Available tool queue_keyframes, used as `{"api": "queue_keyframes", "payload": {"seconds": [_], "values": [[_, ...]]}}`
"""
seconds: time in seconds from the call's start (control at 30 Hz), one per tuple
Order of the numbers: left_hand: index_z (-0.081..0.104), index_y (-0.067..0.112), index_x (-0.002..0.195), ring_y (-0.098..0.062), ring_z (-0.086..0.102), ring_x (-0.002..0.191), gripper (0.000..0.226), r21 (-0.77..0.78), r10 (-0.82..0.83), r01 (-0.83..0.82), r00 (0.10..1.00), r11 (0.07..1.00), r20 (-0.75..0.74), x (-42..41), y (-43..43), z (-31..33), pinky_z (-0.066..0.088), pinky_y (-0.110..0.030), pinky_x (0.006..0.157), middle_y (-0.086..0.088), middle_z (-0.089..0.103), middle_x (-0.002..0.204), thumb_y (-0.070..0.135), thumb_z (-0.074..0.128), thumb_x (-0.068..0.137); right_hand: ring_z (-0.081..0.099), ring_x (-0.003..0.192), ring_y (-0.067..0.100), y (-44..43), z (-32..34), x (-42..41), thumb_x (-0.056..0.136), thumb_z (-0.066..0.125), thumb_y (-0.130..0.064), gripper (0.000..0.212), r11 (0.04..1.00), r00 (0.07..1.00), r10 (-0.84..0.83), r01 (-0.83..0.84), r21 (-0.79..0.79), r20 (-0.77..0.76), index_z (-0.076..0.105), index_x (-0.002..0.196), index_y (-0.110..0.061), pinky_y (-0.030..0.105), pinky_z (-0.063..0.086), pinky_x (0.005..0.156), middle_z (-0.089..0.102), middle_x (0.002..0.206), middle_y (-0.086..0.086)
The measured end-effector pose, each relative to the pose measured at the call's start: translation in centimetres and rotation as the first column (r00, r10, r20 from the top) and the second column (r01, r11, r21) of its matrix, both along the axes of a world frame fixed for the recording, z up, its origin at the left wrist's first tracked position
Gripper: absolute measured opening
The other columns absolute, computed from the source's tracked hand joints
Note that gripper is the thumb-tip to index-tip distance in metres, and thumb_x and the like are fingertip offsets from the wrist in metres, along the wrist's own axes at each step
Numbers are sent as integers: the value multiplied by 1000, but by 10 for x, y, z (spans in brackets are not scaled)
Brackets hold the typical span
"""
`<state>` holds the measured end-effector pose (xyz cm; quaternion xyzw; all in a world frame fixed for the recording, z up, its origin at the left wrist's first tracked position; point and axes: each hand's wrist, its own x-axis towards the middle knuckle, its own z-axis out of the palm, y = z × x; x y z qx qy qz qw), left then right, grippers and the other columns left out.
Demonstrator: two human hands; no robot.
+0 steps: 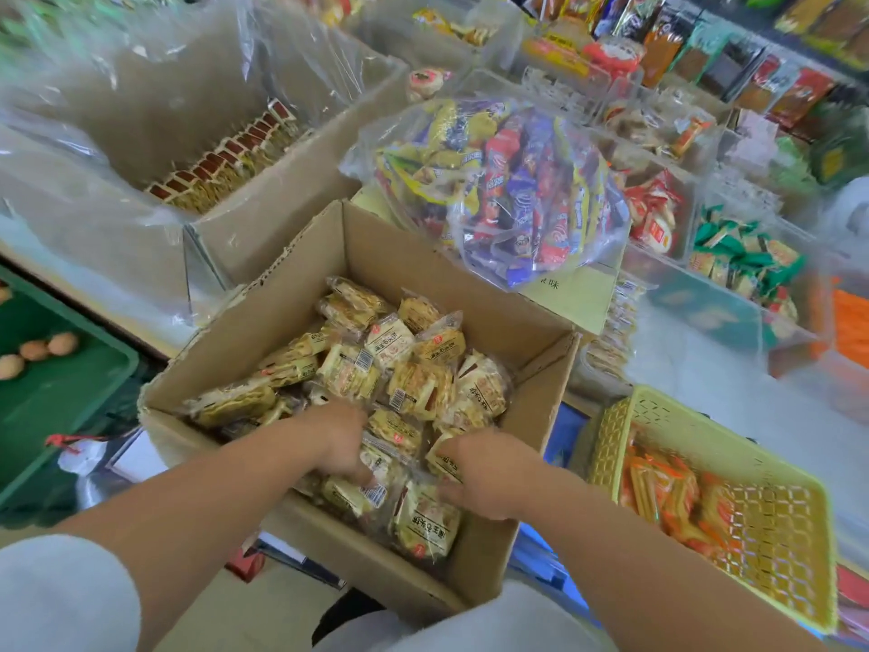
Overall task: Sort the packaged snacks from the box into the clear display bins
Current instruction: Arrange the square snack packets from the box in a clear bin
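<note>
An open cardboard box (pixel 301 294) in front of me holds several clear-wrapped yellow cracker packs (pixel 414 383). Both hands reach down into its near end. My left hand (pixel 341 442) curls its fingers into the pile, gripping packs near the box's middle. My right hand (pixel 484 470) closes on a cracker pack by the right wall; its fingertips are buried among the wrappers. Clear display bins (pixel 677 214) with red, green and orange snacks line the counter at the right and far side.
A big clear bag of mixed colourful snacks (pixel 512 181) lies just behind the box. A plastic-lined carton (pixel 225 157) with brown packets stands far left. A yellow basket (pixel 762 520) of orange packs sits at the right. A green tray (pixel 56 397) with round items is on the left.
</note>
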<state>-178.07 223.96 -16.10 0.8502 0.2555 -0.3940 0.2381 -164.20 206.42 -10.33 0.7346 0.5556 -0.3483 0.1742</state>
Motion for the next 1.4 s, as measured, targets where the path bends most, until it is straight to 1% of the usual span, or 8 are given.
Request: {"api": "queue_keyframes", "payload": {"seconds": [0.13, 0.27, 0.63, 0.8, 0.93, 1.13, 1.3, 1.4], "values": [[51, 6, 145, -30, 61, 120, 95, -21, -1, 1, 1000, 1000, -21, -1, 1, -9, 53, -42, 104, -15, 50, 148, 70, 73, 79, 59, 91, 27, 17, -29, -19, 96, 58, -42, 45, 977, 984, -143, 123, -177, -106, 59, 121, -5, 36, 49, 73, 64, 114, 14], [62, 7, 126, -25, 60, 100, 81, -79, 42, -43, 999, 996, -12, 0, 6, -13, 54, -36, 95, -7, 57, 119, 66, 80, 74, 60, 111, 31, 13, -44, -27, 94, 66, -43, 61, 950, 974, -196, 160, -269, -112, 50, 137, -3, 41, 53, 93, 60, 129, 14], [32, 12, 157, -23, 52, 117, 110, -324, 239, -220, 971, 920, 20, -2, 5, -24, 42, -29, 90, -5, 50, 150, 48, 90, 71, 58, 86, 25, 11, -46, -28, 85, 72, -49, 53, 923, 961, -242, 186, -336, -133, 59, 118, -9, 36, 48, 72, 61, 105, 7], [19, 20, 163, -23, 46, 128, 123, -408, 345, -315, 938, 857, 0, -1, 8, -23, 43, -34, 100, -4, 42, 156, 43, 92, 67, 54, 123, 31, 8, -43, -31, 82, 74, -53, 88, 905, 920, -344, 273, -325, -187, 37, 150, -11, 37, 48, 95, 51, 144, 9], [30, 18, 159, -32, 47, 135, 115, -420, 395, -362, 918, 832, -7, -2, 11, -21, 46, -44, 109, -11, 41, 157, 38, 92, 65, 60, 101, 27, 6, -44, -32, 83, 76, -46, 71, 906, 925, -346, 286, -312, -158, 50, 135, -6, 34, 51, 83, 61, 129, 12], [50, 28, 141, -18, 60, 97, 87, -418, 456, -385, 886, 823, 82, -6, 17, -19, 49, -25, 58, -2, 53, 125, 28, 90, 64, 61, 112, 30, 8, -45, -34, 86, 73, -49, 68, 918, 955, -265, 207, -337, -134, 53, 136, -8, 41, 53, 92, 61, 130, 11], [55, 34, 129, -19, 57, 111, 74, -484, 548, -437, 829, 758, 111, -8, 24, -4, 53, -35, 86, 3, 54, 121, 24, 92, 66, 59, 97, 25, 12, -32, -30, 84, 78, -40, 56, 939, 938, -294, 248, -236, -184, 54, 126, -12, 36, 51, 77, 61, 118, 8], [55, 38, 126, -15, 59, 100, 70, -512, 664, -511, 729, 691, 168, -12, 28, 14, 49, -30, 71, 8, 53, 106, 22, 92, 70, 57, 86, 22, 11, -10, -17, 82, 77, -41, 44, 962, 952, -269, 259, -88, -145, 54, 110, -17, 36, 47, 67, 61, 103, 4]]}}
